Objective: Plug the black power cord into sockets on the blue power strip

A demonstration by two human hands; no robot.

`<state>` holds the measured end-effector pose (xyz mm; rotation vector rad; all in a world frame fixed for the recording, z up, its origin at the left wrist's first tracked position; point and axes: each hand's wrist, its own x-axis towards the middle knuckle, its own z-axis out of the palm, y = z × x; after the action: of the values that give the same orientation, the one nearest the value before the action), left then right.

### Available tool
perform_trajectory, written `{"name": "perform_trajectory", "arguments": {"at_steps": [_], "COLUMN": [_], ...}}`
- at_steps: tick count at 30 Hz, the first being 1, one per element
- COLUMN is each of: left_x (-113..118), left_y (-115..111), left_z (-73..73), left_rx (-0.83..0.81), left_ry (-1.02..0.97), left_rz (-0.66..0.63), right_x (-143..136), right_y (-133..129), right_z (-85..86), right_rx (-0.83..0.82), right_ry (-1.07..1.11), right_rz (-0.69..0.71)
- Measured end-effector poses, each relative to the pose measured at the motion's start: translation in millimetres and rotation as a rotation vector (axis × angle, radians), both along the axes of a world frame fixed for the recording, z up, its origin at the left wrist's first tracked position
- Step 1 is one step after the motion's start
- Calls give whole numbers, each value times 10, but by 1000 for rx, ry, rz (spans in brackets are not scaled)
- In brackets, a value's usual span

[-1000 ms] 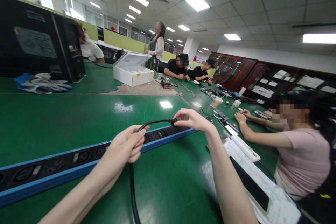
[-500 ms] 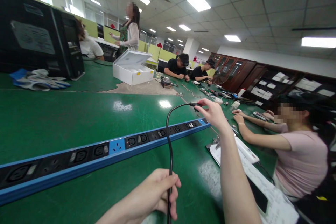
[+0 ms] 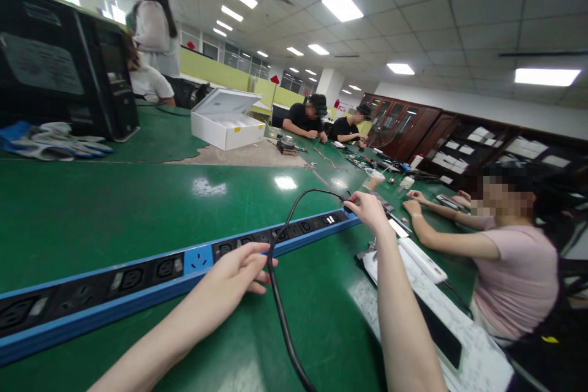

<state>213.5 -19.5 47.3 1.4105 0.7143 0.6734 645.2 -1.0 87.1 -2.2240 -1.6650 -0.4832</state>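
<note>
A long blue and black power strip (image 3: 198, 259) with several sockets lies slantwise across the green table. My right hand (image 3: 367, 211) pinches the plug (image 3: 348, 203) of a black power cord (image 3: 281, 300) at the strip's far right end, over the blue socket there. Whether the plug sits in the socket is hidden by my fingers. The cord arches up from the plug and runs down towards me. Above the strip's near edge, my left hand (image 3: 241, 269) has its fingers apart, with the fingertips against the cord and not wrapped round it.
A clipboard with papers (image 3: 478, 349), a dark phone (image 3: 438, 331) and a white bar-shaped device (image 3: 422, 260) lie at right. An open white box (image 3: 227, 133), gloves (image 3: 55, 141) and a black computer case (image 3: 59, 67) stand farther back. Co-workers sit around the table.
My left hand has loosened its hold on the cord and moved up and left, towards the strip. My right hand has lowered the plug to the strip's far end. A standing person moved left.
</note>
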Motion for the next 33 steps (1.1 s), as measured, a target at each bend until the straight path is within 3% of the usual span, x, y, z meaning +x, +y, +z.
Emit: {"name": "perform_trajectory", "arguments": {"at_steps": [6, 9, 12, 15, 33], "left_x": [-123, -285, -388, -417, -409], "left_y": [141, 302, 411, 447, 443], "left_z": [-169, -332, -532, -643, -618], "left_rx": [939, 1164, 1215, 1232, 1203], "left_ry": [511, 706, 836, 892, 907], "left_rz": [272, 315, 307, 295, 292], "right_x": [170, 203, 220, 223, 226], "right_y": [64, 87, 92, 92, 128], "right_z": [-212, -251, -258, -265, -367], "right_rx": [-33, -19, -12, -4, 84], "right_ry": [92, 101, 130, 166, 166], "right_rz": [6, -43, -50, -31, -89]}}
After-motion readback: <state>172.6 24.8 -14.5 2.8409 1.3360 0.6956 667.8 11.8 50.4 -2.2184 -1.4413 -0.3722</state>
